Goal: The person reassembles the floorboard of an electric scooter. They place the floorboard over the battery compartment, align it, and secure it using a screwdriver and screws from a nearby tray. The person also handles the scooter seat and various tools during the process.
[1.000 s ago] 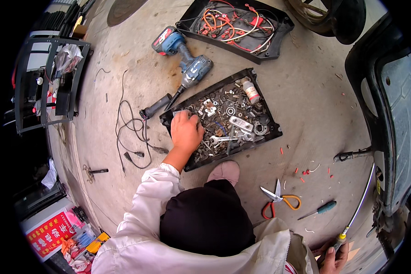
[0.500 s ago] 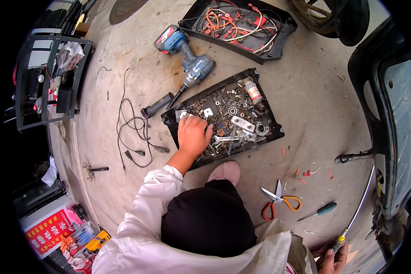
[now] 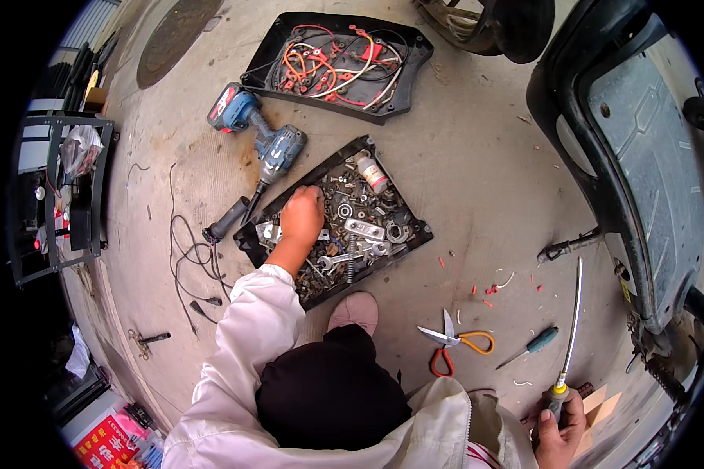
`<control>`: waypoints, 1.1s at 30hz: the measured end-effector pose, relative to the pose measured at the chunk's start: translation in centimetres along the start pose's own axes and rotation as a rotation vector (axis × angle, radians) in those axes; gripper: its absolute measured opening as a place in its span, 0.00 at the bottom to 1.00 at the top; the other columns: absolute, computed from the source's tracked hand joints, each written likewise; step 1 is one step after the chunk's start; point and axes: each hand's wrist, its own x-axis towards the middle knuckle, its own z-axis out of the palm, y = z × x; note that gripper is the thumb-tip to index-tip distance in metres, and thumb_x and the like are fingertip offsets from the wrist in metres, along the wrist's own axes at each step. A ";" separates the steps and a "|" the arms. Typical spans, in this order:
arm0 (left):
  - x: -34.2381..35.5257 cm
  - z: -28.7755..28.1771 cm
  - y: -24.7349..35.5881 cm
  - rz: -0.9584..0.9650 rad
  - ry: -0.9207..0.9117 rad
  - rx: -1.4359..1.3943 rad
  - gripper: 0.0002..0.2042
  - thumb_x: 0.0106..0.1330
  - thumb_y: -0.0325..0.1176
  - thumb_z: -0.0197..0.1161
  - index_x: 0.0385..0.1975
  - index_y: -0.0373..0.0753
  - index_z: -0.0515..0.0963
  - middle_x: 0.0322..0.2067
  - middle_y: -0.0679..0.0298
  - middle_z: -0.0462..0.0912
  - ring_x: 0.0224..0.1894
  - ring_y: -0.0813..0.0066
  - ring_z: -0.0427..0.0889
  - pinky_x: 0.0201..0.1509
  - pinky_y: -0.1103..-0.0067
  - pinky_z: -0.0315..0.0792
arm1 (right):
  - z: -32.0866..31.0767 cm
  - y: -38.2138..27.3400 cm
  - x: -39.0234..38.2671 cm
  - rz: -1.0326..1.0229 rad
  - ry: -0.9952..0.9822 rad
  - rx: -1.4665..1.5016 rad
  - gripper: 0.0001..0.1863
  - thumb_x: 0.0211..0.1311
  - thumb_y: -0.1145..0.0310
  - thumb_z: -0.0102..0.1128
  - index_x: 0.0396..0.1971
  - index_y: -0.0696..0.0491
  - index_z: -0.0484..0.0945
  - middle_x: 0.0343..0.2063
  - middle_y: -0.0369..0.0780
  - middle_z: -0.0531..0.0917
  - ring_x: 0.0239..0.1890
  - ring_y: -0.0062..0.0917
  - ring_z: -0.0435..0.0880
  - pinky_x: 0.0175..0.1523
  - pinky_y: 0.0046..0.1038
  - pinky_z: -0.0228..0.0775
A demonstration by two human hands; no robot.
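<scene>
My left hand [image 3: 302,216] reaches into a shallow black tray [image 3: 424,233] of loose nuts, bolts and washers. Its fingers are curled down among the small metal parts, and the fingertips hide what they pinch. Around it in the tray lie an open-end wrench [image 3: 335,259], a coil spring [image 3: 350,264], a silver metal block [image 3: 364,228] and a small white bottle [image 3: 373,175]. At the lower right, my right hand [image 3: 565,436] is closed round the handle of a long-shafted screwdriver [image 3: 574,324], its shaft pointing up and away from me.
A cordless impact wrench [image 3: 278,152] lies beside the tray, near black cables [image 3: 181,262]. Beyond it, a second black tray [image 3: 399,108] holds wires. Scissors [image 3: 450,340] and a short screwdriver [image 3: 536,344] rest on the floor. A scooter body [image 3: 641,164] stands at right.
My left hand has shifted deeper into the tray, toward its middle, and its fingers are more curled. The right hand has lifted further into view with the screwdriver. The whole view has moved.
</scene>
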 end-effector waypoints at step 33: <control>-16.4 -7.3 56.5 0.244 -1.439 -1.740 0.06 0.73 0.26 0.61 0.47 0.38 0.79 0.42 0.59 0.85 0.46 0.70 0.86 0.55 0.71 0.84 | -27.6 11.8 -2.7 -1.147 0.944 0.754 0.23 0.75 0.56 0.51 0.58 0.57 0.62 0.44 0.56 0.81 0.26 0.27 0.83 0.30 0.24 0.78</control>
